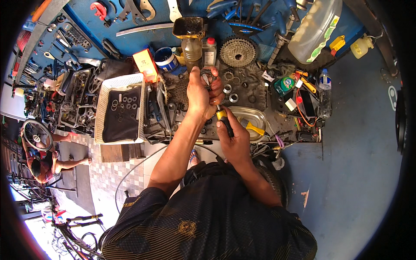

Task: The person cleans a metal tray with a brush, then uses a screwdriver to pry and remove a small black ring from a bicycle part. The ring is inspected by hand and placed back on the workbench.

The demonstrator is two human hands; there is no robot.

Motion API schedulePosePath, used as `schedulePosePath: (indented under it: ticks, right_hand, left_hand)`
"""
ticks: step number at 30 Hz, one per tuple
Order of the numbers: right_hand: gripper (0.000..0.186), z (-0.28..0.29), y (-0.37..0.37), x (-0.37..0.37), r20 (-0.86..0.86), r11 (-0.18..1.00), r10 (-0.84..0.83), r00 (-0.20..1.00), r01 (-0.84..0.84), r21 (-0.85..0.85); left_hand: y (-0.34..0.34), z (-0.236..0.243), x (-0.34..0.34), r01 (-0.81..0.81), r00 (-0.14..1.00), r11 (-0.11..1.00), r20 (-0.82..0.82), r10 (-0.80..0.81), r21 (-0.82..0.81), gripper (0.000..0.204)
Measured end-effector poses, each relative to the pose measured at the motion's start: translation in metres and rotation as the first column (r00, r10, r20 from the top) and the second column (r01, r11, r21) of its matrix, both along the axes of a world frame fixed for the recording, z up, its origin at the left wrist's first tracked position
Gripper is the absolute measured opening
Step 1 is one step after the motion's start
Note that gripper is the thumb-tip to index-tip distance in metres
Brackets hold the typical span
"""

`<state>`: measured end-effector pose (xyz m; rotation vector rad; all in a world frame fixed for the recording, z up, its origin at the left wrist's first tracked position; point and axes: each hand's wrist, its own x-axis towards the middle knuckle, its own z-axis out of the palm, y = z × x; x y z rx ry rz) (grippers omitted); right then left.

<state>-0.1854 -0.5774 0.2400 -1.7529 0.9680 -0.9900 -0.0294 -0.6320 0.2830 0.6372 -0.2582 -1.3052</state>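
Observation:
My left hand [200,93] is closed around a round metal part [208,77], raised over the workbench. Its fingers hide much of the part, so its exact kind cannot be made out. Just below, my right hand [234,138] grips a screwdriver [222,116] by its yellow and black handle. The screwdriver's shaft points up toward the left hand's fingers, and its tip is hidden there. Beneath and beyond the hands, a large bicycle cassette [238,51] leans at the back. Loose metal rings [233,98] lie on the dark, greasy bench.
A white basket [100,110] with small rings on a dark cloth stands left. An oval metal tray [260,117] holds a yellow-handled tool. Bottles, including a red-capped one [210,52], line the back. At far left a person [43,167] handles a bicycle wheel [37,135].

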Motion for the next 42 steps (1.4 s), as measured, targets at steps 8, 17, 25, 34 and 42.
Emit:
schedulePosePath:
  ticks: [8,17,25,34,42]
  right_hand:
    - [0.045,-0.001,-0.002,-0.004,-0.101,0.993,-0.037,0.994,0.026,-0.113]
    - [0.047,-0.004,-0.008,-0.008,0.194,0.969,0.089,0.977,-0.130,0.210]
    - [0.042,0.010,-0.015,-0.011,-0.030,0.997,0.080,0.996,-0.080,0.011]
    - [0.044,0.020,-0.019,-0.024,-0.082,0.979,0.183,0.980,-0.189,-0.081]
    - [0.045,0.033,-0.015,-0.028,-0.167,0.975,0.176,0.970,-0.195,-0.109]
  left_hand:
    - [-0.003,-0.005,-0.004,-0.047,0.998,0.997,0.047,0.043,0.067,0.050]
    - [0.002,-0.012,0.007,0.021,0.991,0.993,-0.128,-0.036,-0.118,0.049]
    - [0.002,-0.011,0.018,0.083,0.980,0.968,-0.155,-0.122,-0.237,0.046]
    - [0.004,-0.011,0.042,0.170,0.921,0.889,-0.251,-0.297,-0.425,0.053]
    - [0.001,-0.016,0.053,0.250,0.839,0.773,-0.267,-0.473,-0.583,0.080]
